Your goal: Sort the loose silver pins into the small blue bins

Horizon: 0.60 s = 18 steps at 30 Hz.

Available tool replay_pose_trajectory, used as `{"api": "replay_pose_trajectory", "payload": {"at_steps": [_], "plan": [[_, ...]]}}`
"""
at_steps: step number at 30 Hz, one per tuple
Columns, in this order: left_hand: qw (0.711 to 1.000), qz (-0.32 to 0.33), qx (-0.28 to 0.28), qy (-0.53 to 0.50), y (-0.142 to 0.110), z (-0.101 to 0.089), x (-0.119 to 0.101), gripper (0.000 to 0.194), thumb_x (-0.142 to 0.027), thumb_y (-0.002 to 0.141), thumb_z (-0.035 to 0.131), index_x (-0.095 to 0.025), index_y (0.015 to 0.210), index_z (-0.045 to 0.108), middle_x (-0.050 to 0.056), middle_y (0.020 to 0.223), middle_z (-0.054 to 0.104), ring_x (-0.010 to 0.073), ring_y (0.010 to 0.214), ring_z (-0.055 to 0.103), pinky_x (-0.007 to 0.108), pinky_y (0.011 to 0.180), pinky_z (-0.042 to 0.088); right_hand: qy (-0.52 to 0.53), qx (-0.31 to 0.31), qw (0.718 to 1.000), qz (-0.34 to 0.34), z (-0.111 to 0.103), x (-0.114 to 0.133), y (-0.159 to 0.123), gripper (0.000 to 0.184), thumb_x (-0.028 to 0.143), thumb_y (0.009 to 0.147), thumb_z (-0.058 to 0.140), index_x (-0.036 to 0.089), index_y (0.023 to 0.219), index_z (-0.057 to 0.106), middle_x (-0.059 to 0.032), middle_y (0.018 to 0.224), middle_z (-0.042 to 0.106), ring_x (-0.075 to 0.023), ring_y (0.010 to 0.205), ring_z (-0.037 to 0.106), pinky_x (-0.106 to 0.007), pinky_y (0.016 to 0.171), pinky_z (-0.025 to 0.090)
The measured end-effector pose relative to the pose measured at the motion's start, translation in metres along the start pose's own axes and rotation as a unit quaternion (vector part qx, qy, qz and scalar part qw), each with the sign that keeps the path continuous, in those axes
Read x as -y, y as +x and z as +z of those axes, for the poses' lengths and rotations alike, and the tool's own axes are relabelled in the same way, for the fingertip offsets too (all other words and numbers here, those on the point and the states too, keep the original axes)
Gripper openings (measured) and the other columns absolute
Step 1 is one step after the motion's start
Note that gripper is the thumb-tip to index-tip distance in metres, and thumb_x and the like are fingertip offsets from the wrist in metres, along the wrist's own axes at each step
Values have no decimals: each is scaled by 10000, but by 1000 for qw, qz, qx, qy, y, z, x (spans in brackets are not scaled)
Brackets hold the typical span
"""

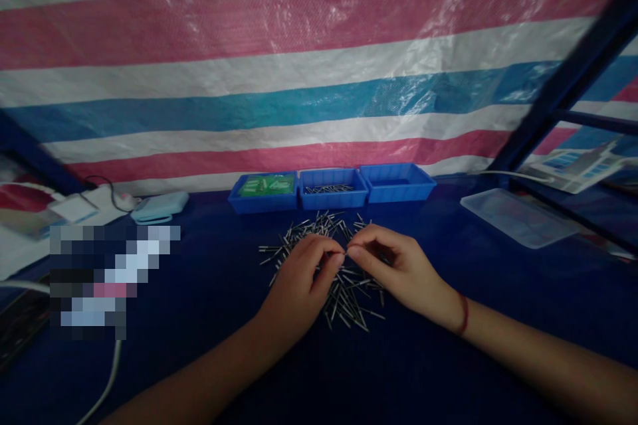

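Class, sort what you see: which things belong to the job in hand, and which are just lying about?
Seemingly in the job:
left hand and right hand, fingertips close together
thin metal pieces, heaped around the hands
middle blue bin, holding similar pieces

Apparently lying about:
light-blue case
clear plastic tray or lid
white cable

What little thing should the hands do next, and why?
Perhaps the right hand should move toward the middle blue tray with anything it holds: its fingers nearly meet the left hand above the pile of metal rods, and similar rods lie in that tray.
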State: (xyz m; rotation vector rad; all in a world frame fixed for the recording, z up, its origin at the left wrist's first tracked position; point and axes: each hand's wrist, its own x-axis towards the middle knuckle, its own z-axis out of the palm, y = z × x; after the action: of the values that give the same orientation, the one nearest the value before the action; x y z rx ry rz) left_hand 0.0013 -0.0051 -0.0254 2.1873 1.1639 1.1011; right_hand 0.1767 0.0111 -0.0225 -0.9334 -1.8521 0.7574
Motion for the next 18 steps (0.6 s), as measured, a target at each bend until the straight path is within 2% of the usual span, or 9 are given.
{"api": "replay_pose_trajectory", "payload": {"at_steps": [3,6,12,14,18], "plan": [[1000,2,11,10,-4,2,1,108,-235,896,476,-196,968,547,51,978,567,181,913,536,334,801,436,-6,12,999,-32,-1,0,-1,105,272,843,566,190,813,624,-18,736,620,-131,669,567,-276,596,460],[1000,9,19,10,-4,3,1,120,-230,905,463,-197,964,562,52,990,562,180,940,535,345,826,431,1,22,998,-66,-2,2,-3,72,235,839,578,200,863,636,-20,778,631,-131,712,586,-287,642,472],[1000,-4,-4,6,-2,2,2,93,-228,891,489,-209,928,573,49,985,558,177,915,537,330,788,443,5,-6,1000,-13,-1,4,-3,82,291,817,606,210,816,618,-16,735,608,-137,650,564,-281,556,468],[1000,-7,-6,5,-3,3,1,82,-228,883,502,-213,922,573,46,979,560,178,900,538,327,773,446,-5,-2,1000,-28,-2,6,-3,78,278,822,594,212,785,614,-20,740,609,-143,668,566,-291,574,470],[1000,-9,-10,-5,-4,5,0,83,-224,881,506,-211,925,575,42,963,555,167,855,538,316,749,449,-22,-2,998,-64,-4,8,-4,44,229,833,567,221,842,609,-21,757,603,-140,675,561,-295,583,463]]}}
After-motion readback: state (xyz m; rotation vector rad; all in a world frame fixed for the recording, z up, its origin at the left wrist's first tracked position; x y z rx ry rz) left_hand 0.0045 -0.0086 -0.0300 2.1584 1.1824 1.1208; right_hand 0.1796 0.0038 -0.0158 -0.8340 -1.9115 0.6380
